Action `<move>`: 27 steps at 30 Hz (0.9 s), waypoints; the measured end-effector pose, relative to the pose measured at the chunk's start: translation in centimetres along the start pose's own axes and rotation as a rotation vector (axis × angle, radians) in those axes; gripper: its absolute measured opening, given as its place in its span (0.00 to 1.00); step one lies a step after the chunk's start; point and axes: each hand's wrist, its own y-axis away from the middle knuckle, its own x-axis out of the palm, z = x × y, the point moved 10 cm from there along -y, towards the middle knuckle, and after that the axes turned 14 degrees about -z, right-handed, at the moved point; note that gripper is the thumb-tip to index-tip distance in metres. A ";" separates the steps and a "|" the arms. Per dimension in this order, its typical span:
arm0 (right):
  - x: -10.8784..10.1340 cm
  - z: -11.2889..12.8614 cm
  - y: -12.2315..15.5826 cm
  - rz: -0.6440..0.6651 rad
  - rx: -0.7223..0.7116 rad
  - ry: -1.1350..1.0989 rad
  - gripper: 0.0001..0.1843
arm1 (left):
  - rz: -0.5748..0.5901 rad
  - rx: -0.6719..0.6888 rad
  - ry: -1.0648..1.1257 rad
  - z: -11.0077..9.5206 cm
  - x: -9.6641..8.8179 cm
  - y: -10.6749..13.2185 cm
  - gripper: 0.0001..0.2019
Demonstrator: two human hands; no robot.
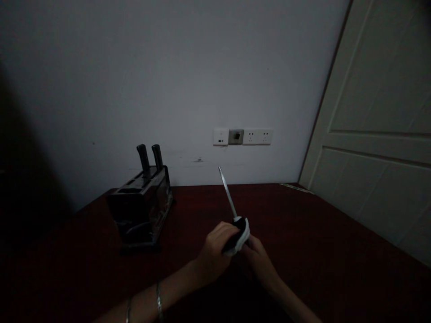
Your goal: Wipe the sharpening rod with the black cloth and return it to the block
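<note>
My left hand (215,255) is closed around the black handle of a honing steel (228,194), whose thin metal rod points up and away toward the wall. A white cloth (243,235) is wrapped on the handle near the rod's base. My right hand (257,260) is pressed against the handle and cloth from the right, fingers curled on it. Both hands meet over the dark red table (319,242). A bracelet sits on my left wrist.
A black knife block (141,204) with two black handles sticking up stands at the left on the table. Wall sockets (243,137) are on the white wall behind. A white door (380,134) stands at the right. The room is dim.
</note>
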 end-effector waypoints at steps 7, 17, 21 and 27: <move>1.2 -2.9 0.6 0.105 0.252 -0.135 0.05 | 0.008 -0.195 0.003 1.5 -0.1 -0.4 0.09; 0.6 -2.5 0.7 0.051 0.212 -0.039 0.06 | 0.022 -0.032 0.000 0.1 0.2 -0.1 0.12; 0.6 -2.3 0.8 0.057 0.197 -0.004 0.07 | 0.031 0.003 -0.010 -0.3 0.1 -0.2 0.12; 1.3 -1.9 0.8 0.182 0.148 -0.096 0.14 | -0.020 -0.087 -0.030 0.6 -0.7 -0.7 0.08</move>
